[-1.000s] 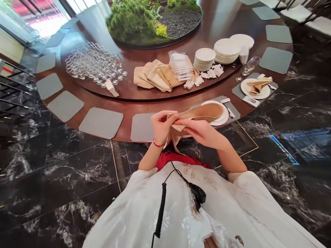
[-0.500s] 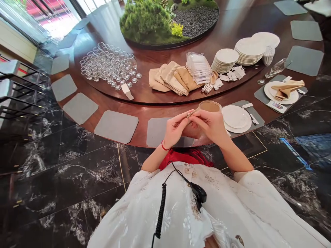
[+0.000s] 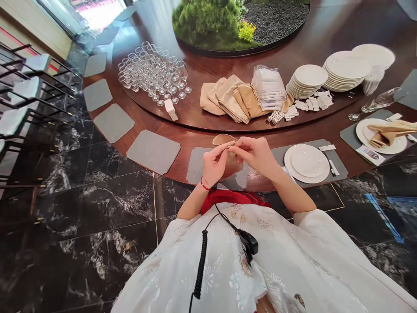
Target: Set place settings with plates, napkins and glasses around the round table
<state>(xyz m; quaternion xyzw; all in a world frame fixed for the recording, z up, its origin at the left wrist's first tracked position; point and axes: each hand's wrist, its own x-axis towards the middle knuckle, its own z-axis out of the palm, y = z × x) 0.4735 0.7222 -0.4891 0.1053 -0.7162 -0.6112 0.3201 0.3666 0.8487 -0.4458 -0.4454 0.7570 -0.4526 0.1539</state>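
two hands met over the near edge of the table (image 3: 192, 135). the left hand (image 3: 213, 165) and right hand (image 3: 259, 154) each had a grip pinched shut on a tan napkin (image 3: 223, 139), held in the air just above a grey placemat (image 3: 197, 163). most of the napkin was hidden behind fingers and palms. only a small rounded fold showed above the left hand, so its folded shape was hard to make out. a red bracelet (image 3: 204, 186) sat on the left wrist.

just right of the hands, a white plate (image 3: 308, 161) lay on another placemat with small items beside it, too small to tell. farther in, on the raised turntable, lay a pile of tan napkins (image 3: 233, 99), clear packets (image 3: 269, 87) with unreadable contents, two plate stacks (image 3: 308, 80) and a cluster of glasses (image 3: 153, 76).

at the right edge, a plate with a folded napkin (image 3: 389, 131) was cut off by the frame. a glass (image 3: 378, 103) lay tipped near it. the greenery centrepiece (image 3: 208, 19) was cropped at the top. a coiled cord (image 3: 200, 269) hung over the white garment, its lower end out of view.
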